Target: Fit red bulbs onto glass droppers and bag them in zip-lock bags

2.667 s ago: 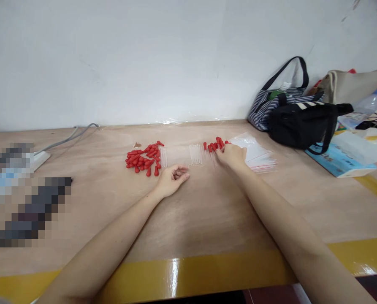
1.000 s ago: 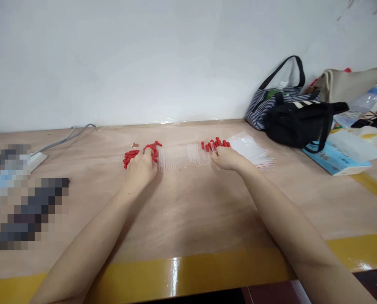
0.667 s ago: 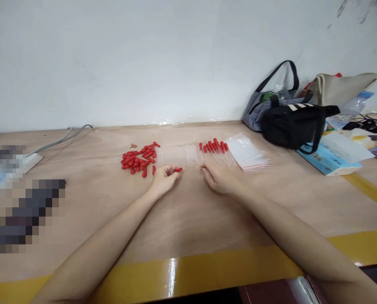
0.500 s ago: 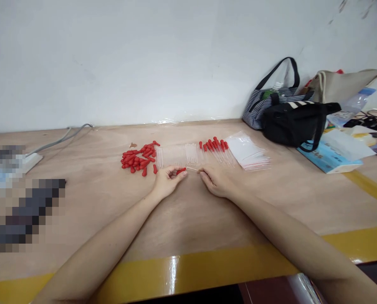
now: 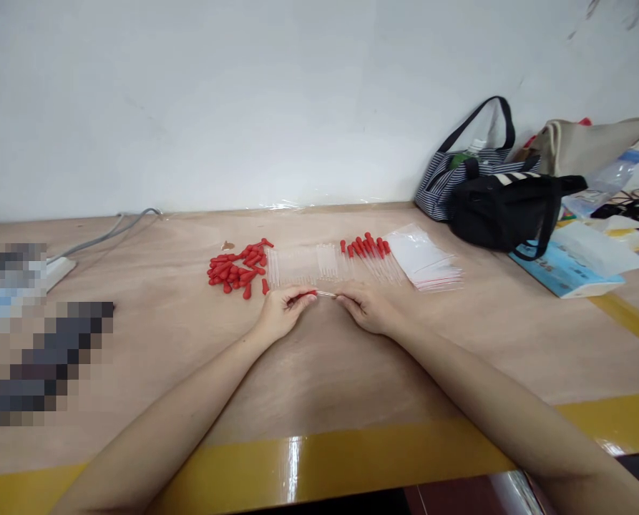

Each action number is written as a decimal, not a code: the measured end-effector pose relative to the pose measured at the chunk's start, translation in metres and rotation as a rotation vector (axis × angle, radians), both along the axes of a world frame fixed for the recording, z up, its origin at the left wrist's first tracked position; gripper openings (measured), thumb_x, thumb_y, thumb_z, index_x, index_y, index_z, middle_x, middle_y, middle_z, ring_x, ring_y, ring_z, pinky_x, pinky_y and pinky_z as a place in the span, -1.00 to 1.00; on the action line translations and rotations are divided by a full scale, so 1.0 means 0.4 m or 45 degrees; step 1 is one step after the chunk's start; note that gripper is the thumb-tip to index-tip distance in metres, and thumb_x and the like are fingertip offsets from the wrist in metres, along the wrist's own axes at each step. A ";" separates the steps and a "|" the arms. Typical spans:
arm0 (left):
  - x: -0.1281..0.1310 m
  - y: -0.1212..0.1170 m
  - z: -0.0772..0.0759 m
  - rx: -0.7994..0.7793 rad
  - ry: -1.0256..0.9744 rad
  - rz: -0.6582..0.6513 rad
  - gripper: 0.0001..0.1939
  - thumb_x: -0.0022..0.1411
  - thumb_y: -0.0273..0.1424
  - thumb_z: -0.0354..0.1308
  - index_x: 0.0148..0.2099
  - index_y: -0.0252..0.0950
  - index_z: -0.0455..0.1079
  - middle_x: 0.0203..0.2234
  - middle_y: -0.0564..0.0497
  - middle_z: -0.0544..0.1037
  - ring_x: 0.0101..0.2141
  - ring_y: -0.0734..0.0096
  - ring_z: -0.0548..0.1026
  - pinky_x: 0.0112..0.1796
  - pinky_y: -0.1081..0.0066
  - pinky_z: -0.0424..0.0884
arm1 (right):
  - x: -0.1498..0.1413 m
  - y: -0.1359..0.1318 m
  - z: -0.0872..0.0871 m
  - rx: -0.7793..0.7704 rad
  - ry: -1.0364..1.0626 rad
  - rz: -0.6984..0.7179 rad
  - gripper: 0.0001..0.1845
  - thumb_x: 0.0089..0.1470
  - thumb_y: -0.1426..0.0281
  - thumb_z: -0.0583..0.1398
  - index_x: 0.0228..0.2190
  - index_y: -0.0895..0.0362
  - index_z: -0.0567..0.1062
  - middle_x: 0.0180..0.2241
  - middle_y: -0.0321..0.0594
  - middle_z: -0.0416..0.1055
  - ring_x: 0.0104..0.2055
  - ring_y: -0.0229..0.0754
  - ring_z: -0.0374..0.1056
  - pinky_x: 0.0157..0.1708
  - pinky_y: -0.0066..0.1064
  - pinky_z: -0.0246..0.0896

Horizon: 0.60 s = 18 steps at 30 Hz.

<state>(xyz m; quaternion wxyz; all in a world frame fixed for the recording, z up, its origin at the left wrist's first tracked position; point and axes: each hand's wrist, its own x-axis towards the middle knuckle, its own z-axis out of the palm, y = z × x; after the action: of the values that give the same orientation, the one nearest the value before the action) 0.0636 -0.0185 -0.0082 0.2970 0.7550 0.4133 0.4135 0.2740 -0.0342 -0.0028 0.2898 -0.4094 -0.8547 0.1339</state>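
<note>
Table (image 5: 308,379): bears tube row (image 5: 328,262)
Left hand (image 5: 283,312): fingers pinched on red bulb (image 5: 312,292), before tube row
Right hand (image 5: 369,307): fingers pinched on clear tube (image 5: 326,294)
Gap: just closed, ends apparently joining

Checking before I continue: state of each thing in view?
Left hand: closed on a red bulb
Right hand: closed on a clear tube
Red bulb pile: loose, heaped
Clear tube row: lying flat, uncapped
Red-capped tubes: lying flat, grouped
Clear bags: flat, overlapping
Striped bag: upright, handle raised
Black bag: slumped
</note>
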 end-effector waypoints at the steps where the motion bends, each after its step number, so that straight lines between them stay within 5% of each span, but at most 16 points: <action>1: -0.001 -0.002 0.002 0.004 0.018 -0.018 -0.77 0.12 -0.29 0.11 -0.22 -0.28 0.47 -0.31 -0.05 0.55 -0.28 0.35 0.49 -0.22 0.37 0.39 | 0.002 0.001 -0.001 0.003 -0.030 -0.012 -0.72 0.18 0.38 -0.05 -0.23 0.11 0.43 -0.23 -0.20 0.45 -0.21 -0.25 0.33 -0.20 -0.40 0.06; 11: -0.003 -0.025 0.018 0.055 0.289 -0.172 -0.83 0.18 -0.36 0.05 -0.28 -0.28 0.45 -0.40 -0.01 0.53 -0.38 0.40 0.47 -0.30 0.42 0.36 | 0.023 0.005 0.012 0.217 -0.374 0.000 -0.70 0.17 0.37 -0.04 -0.31 0.09 0.48 -0.38 -0.22 0.45 -0.38 -0.26 0.27 -0.33 -0.38 -0.19; 18: -0.005 -0.027 0.018 0.138 0.362 -0.165 -0.82 0.19 -0.32 0.04 -0.28 -0.28 0.42 -0.47 0.01 0.47 -0.46 0.46 0.40 -0.40 0.47 0.31 | 0.006 -0.009 0.007 0.184 -0.341 -0.016 -0.71 0.17 0.38 -0.04 -0.33 0.13 0.46 -0.40 -0.25 0.46 -0.45 -0.31 0.24 -0.33 -0.36 -0.22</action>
<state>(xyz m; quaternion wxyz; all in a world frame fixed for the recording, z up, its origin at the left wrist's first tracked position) 0.0617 -0.0294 -0.0009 0.2204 0.8460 0.3785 0.3040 0.2764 -0.0379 0.0002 0.2027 -0.4071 -0.8905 0.0144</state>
